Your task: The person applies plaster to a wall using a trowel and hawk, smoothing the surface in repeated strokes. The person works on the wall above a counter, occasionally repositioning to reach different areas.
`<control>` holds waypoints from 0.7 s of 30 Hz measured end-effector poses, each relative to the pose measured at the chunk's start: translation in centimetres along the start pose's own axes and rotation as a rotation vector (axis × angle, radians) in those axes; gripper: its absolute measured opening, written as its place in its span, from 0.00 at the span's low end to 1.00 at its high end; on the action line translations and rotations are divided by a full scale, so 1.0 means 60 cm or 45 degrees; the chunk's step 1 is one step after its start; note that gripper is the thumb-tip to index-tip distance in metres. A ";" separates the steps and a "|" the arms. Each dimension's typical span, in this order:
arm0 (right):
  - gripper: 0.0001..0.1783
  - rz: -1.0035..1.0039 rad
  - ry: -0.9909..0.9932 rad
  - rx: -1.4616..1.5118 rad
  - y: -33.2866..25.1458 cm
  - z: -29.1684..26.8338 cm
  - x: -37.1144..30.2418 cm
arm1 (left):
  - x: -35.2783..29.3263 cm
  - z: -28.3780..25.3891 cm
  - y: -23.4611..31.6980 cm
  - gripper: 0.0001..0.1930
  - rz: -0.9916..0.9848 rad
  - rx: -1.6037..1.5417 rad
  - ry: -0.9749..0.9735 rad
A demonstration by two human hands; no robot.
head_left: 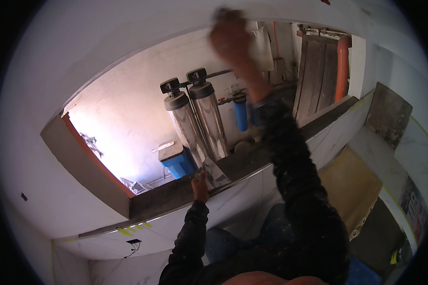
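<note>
A worker in a dark, speckled jacket stands at the sill of a wide wall opening, one arm low and one raised. The left hand is right at the sill, fingers curled beside a pale flat piece; whether they grip it or only touch it cannot be told. The piece shows against the sill, just to the right of that hand, its long axis slanting across the sill from the far left toward the near right. The left hand is clearly the nearer one. The right hand is high above the sill, near the opening's upper edge, and the piece lies well below it. That hand is blurred: it looks bent around something dark, but its grip and what it holds cannot be made out. Beyond the sill stand two shiny tanks, with a blue bin to their left and a blue filter to their right. On the near side of the sill, to the right, is a tan board.
</note>
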State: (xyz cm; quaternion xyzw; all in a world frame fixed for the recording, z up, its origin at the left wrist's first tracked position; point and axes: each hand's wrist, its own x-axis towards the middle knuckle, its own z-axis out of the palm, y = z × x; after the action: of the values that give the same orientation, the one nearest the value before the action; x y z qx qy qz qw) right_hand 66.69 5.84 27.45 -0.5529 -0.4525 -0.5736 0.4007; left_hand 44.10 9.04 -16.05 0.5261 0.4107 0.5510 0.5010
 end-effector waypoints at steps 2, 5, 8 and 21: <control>0.20 0.204 0.197 0.569 -0.127 -0.024 -0.022 | -0.003 0.003 0.005 0.25 -0.043 -0.008 0.014; 0.24 0.129 0.034 0.824 -0.191 -0.064 -0.052 | -0.009 0.007 0.014 0.24 -0.040 0.019 0.036; 0.22 0.102 0.182 1.015 -0.137 -0.093 -0.093 | -0.012 0.016 0.019 0.23 -0.001 -0.043 0.077; 0.17 1.417 1.325 2.775 0.033 0.109 -0.027 | -0.001 0.009 0.002 0.13 -0.147 0.029 0.052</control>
State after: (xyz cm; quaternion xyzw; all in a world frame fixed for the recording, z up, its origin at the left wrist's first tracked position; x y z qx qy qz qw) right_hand 70.50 11.53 25.83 0.2211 -0.1875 0.1759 0.9408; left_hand 44.61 8.92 -15.87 0.4959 0.4566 0.5270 0.5175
